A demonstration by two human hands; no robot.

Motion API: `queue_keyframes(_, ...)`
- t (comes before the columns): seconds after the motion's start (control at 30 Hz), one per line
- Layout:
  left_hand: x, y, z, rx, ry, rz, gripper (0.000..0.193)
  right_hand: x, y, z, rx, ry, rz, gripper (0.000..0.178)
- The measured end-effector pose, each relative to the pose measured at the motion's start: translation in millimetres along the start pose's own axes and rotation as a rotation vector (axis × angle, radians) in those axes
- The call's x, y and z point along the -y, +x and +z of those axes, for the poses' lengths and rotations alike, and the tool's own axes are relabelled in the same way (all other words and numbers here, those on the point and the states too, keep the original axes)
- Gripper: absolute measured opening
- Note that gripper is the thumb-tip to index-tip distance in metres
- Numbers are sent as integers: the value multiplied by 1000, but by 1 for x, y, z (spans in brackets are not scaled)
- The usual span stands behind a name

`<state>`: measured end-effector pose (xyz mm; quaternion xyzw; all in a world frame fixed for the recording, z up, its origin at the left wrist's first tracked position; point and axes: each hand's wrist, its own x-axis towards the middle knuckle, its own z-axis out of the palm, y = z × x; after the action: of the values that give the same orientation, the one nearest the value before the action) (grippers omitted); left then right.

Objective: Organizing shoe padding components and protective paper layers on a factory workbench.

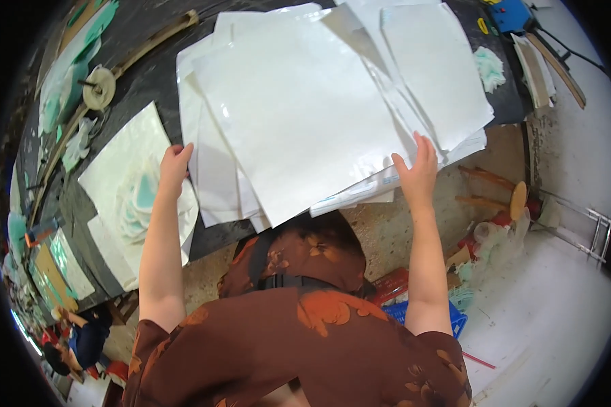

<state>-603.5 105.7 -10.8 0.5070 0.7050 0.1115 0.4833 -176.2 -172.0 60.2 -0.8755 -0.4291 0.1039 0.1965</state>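
A loose stack of large white glossy sheets (pixel 299 115) lies fanned across the dark table (pixel 149 74), its near edges hanging a little past the table's front. The sheets look thin, light and floppy, with a slick shine, so they would likely slide over one another and buckle if lifted by one corner; holding them at two opposite edges seems the safer grip.

The left hand (pixel 174 163) rests on the stack's left edge, fingers curled over the lower sheets. The right hand (pixel 417 173) sits at the right near corner, fingers spread apart and pressed flat on the sheet ends, thumb out to the side. Whether either hand pinches a sheet from below cannot be told.

Left of the stack lies another white sheet bearing a pile of pale green cut pieces (pixel 139 197). Farther left, a round spool (pixel 99 87) stands beside a long wooden strip (pixel 149 44). At the far right are a blue box (pixel 510 13), and below the table a blue crate (pixel 428 315) on the floor.
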Motion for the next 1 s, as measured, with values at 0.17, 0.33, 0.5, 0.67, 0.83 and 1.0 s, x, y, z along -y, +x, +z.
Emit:
queue_keyframes(0.17, -19, -14, 18, 26, 83, -118, 59, -49, 57, -4, 257, -474, 144, 112)
queue_keyframes(0.33, -13, -32, 37, 168, -332, -214, 60, -76, 109, -9, 416, -464, 134, 103)
queue_keyframes(0.5, -32, -70, 59, 175, -514, -296, 55, -120, 144, -15, 463, -398, -49, 78)
queue_keyframes(0.67, -7, -85, 65, 333, -715, -391, 47, -129, 172, -45, 425, -145, -78, 63)
queue_keyframes(0.83, -16, -111, 90, 446, -793, -410, 48, -95, 179, -87, 550, 148, -21, 57)
queue_keyframes(1.0, -4, -119, 109, 498, -893, -368, 50, -37, 148, -88, 685, 446, -2, 55)
